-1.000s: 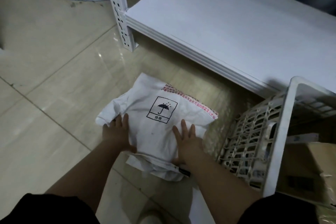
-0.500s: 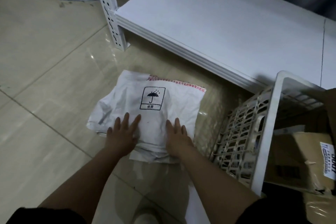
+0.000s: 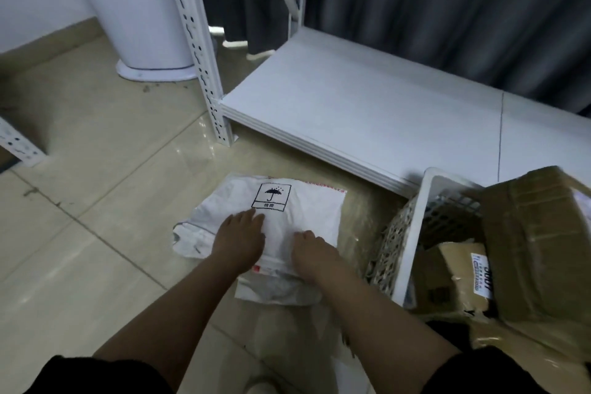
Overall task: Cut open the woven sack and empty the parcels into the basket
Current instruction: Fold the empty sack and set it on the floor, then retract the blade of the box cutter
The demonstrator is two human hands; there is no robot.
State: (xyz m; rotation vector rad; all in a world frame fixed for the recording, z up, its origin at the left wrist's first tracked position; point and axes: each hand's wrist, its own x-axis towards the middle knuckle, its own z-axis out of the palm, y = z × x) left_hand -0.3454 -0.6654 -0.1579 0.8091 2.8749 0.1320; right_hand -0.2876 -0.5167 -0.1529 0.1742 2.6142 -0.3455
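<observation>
Woven sack (image 3: 297, 204) lies flat on the floor (image 3: 96, 169), folded over w/ the umbrella mark facing up, just in front of the low white shelf (image 3: 367, 99) and left of the basket (image 3: 412, 233). It looks empty and limp; parcels (image 3: 540, 246) already sit in the basket, brown cartons piled to the rim, one w/ a white label. So I judge the emptying done and the step in hand to be flattening/folding the spent sack. My left hand (image 3: 238, 236) lies palm down on the sack's left-centre, fingers straight and spread, pressing, not gripping. My right hand (image 3: 315, 254) is on the near right part, also palm down; fingers look mostly straight, maybe slightly bent at the tips, can't tell for sure, but it holds nothing. To do it well: keep both palms flat, press air out from the centre toward the open edge, then crease along the near fold where loose layers stick out toward me. The left flap is crumpled and juts past the fold, so tuck it in first or the bundle springs open. Woven plastic is slick on glossy tile, so expect it to slide; bear down rather than push fwd. Shelf upright (image 3: 204, 73) and grey curtain (image 3: 447, 9) behind are well apart, no interference. No cutting tool in view.
</observation>
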